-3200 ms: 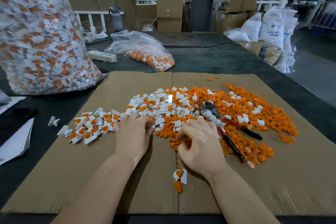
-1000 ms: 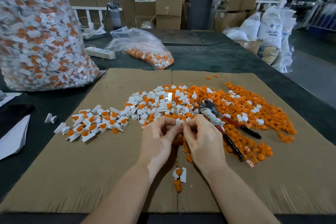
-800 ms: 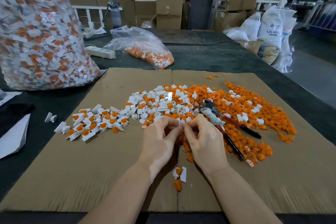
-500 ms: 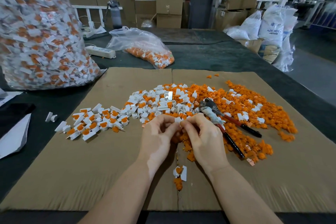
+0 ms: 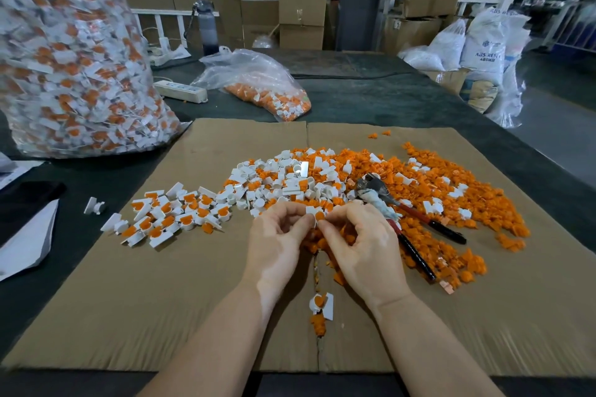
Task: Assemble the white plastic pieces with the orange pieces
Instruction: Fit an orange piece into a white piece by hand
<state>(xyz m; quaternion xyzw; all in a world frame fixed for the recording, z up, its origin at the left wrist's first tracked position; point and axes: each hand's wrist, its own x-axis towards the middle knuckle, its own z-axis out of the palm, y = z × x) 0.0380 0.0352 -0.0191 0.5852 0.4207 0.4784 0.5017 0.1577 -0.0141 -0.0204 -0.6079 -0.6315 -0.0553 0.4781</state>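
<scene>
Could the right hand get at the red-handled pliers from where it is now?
Probably yes. The pliers lie uncovered on the orange pieces just beside the right hand, nothing between. But that hand and the left hand are pinching a white-and-orange piece, so it must let go first.

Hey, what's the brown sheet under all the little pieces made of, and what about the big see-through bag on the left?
The brown sheet looks like matte corrugated cardboard: a flap seam runs down its middle. The big see-through bag looks like thin glossy plastic film: it wrinkles, glints, and shows the white-and-orange pieces inside.
</scene>
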